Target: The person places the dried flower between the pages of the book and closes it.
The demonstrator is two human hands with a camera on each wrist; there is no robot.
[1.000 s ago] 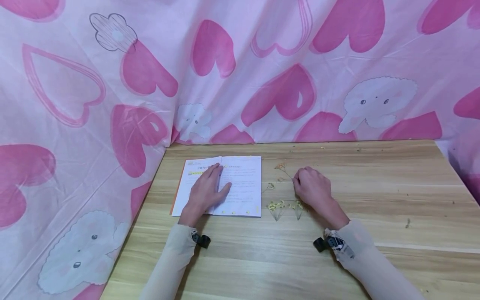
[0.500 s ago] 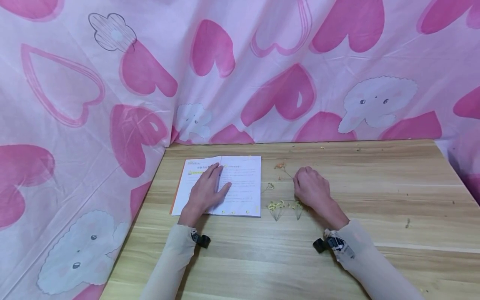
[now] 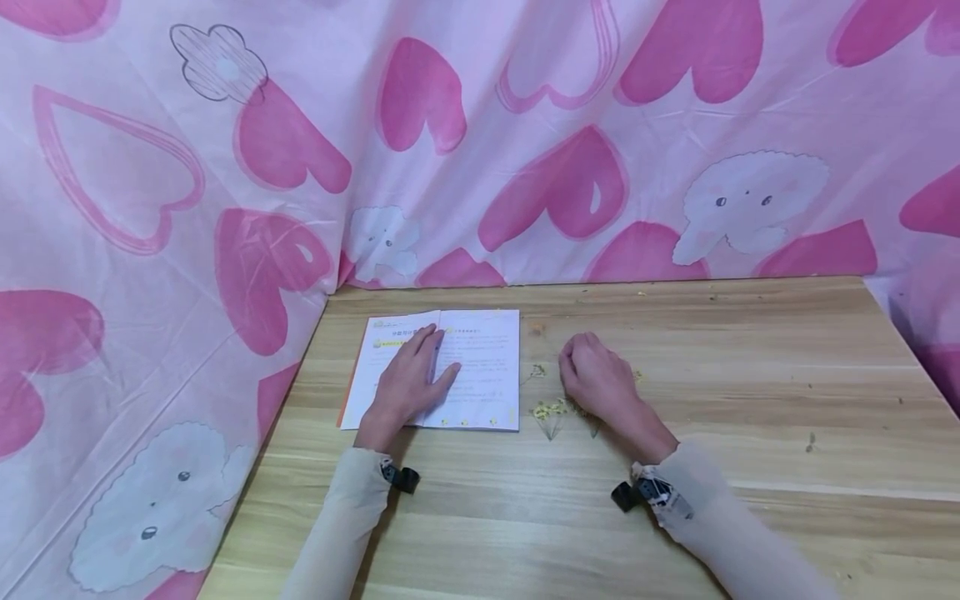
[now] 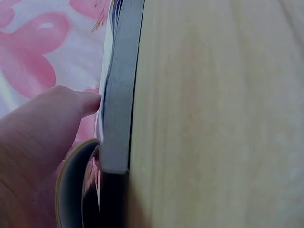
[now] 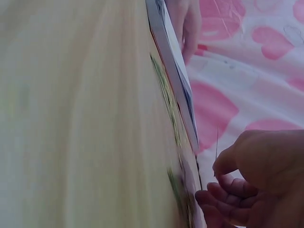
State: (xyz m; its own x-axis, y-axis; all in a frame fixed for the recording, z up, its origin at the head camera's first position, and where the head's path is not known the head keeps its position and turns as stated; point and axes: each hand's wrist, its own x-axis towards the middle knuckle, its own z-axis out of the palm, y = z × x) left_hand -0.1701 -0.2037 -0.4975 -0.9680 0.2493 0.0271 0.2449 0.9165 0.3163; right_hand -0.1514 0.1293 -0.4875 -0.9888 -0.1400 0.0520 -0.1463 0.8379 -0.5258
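An open book (image 3: 483, 375) with printed pages lies on the table. My left hand (image 3: 405, 383) rests on it across the fold, fingers extended; in the left wrist view its thumb (image 4: 85, 102) lies at the page edge. To the right of the book, my right hand (image 3: 600, 379) pinches a thin stem (image 5: 217, 147) between thumb and fingers. The stem belongs to a dried flower (image 4: 99, 21), whose orange head is blurred in the head view. Sprigs of small yellow flowers (image 3: 550, 410) lie between book and right hand, some partly hidden by that hand.
Another small sprig (image 3: 537, 372) lies near the book's right edge, and a yellow bit (image 3: 637, 377) shows right of the right hand. Small plant scraps (image 3: 810, 442) dot the wooden table (image 3: 480, 517). A pink heart-patterned cloth (image 3: 420, 183) hangs behind and at left.
My right hand has moved left toward the book, carrying the pinched dried flower with it. The left hand keeps its place on the pages.
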